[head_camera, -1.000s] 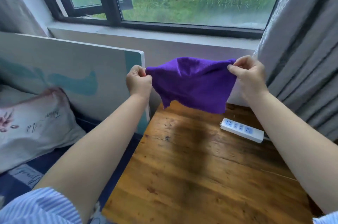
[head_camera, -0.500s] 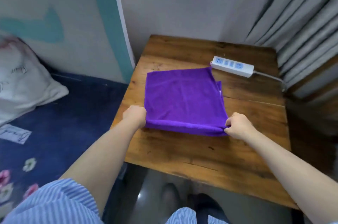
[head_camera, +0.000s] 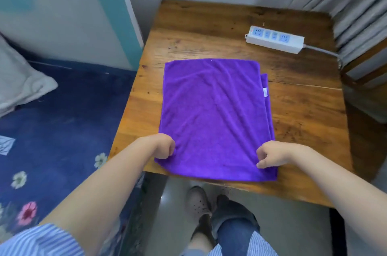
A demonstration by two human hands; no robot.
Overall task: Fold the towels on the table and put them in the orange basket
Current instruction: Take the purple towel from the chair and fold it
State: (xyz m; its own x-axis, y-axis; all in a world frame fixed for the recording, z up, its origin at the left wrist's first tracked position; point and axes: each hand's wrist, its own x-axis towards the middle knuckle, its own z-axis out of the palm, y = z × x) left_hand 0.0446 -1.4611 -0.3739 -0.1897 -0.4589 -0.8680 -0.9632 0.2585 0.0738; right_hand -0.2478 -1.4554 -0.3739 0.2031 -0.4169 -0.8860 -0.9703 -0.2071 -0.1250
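The left grip [head_camera: 165, 149] and right grip [head_camera: 270, 156] each pinch a near corner of the folded purple cloth towel [head_camera: 215, 113], which lies flat between them on the wooden table [head_camera: 303, 109].

The towel [head_camera: 215, 117] lies on the table [head_camera: 209, 25], power strip [head_camera: 275, 39] behind it.

Soft matt purple cloth towel [head_camera: 215, 113], worn grainy wooden table [head_camera: 209, 31], seemingly smooth plastic power strip [head_camera: 274, 39]

A white power strip [head_camera: 274, 39] lies at the table's far right; a pillow [head_camera: 18, 82] rests on blue floral bedding [head_camera: 52, 130].
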